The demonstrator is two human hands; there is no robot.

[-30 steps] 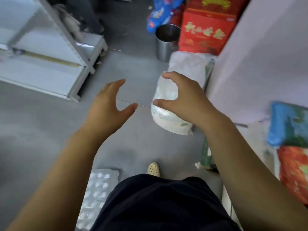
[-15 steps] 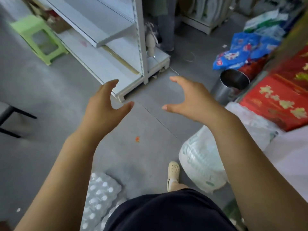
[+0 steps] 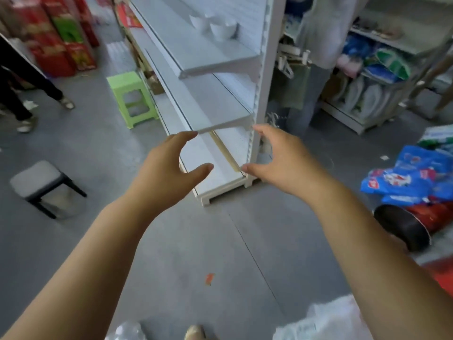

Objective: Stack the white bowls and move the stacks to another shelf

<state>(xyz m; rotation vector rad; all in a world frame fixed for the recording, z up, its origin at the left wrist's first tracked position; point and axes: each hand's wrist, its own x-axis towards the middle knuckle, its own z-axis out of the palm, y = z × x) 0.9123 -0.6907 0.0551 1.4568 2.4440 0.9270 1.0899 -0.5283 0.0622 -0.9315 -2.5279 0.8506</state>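
My view has swung up: bowls [image 3: 221, 30] now show at 12 o'clock on the top shelf [image 3: 208, 55]. My left hand [image 3: 169, 168] and right hand [image 3: 279, 158] hover well below them, empty, fingers spread and curved.

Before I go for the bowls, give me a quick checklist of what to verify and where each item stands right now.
1. Hands free: left hand and right hand hold nothing, fingers spread: ok.
2. Bowls in sight: white bowls stand on the upper shelf: ok.
3. Bowls in one stack: at least two stand side by side: not ok.
4. Hands at the bowls: both hang well below them, apart: not ok.
5. Receiving shelf: the visible part of the middle shelf is bare: ok.
6. Floor ahead: only a small orange scrap lies there: ok.
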